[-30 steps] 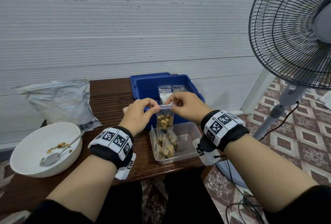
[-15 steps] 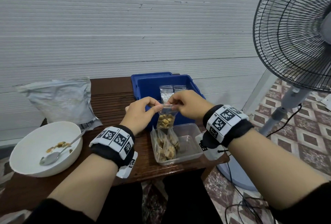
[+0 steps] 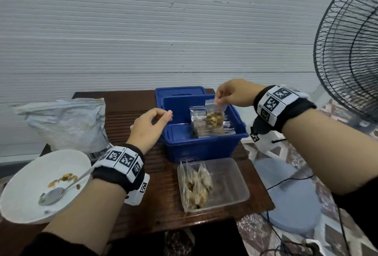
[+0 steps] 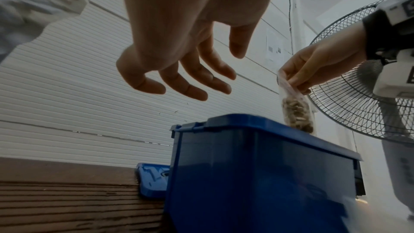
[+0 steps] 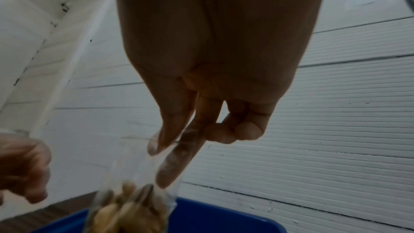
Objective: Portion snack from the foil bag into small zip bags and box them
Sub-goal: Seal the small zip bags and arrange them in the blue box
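Observation:
My right hand pinches the top of a small zip bag half full of brown snack and holds it hanging over the blue box. In the left wrist view the zip bag dangles just above the blue box's rim; in the right wrist view thumb and forefinger pinch the zip bag. My left hand hovers empty left of the box, fingers relaxed. Empty clear zip bags stand inside the box. The crumpled foil bag lies at the back left.
A clear plastic tub at the table's front holds several filled zip bags. A white bowl with a spoon and snack crumbs sits front left. A standing fan is close on the right. The blue lid lies behind the box.
My left hand has let go of the zip bag and drawn back to the left. My right hand has carried the bag up and away, from above the clear tub to over the blue box.

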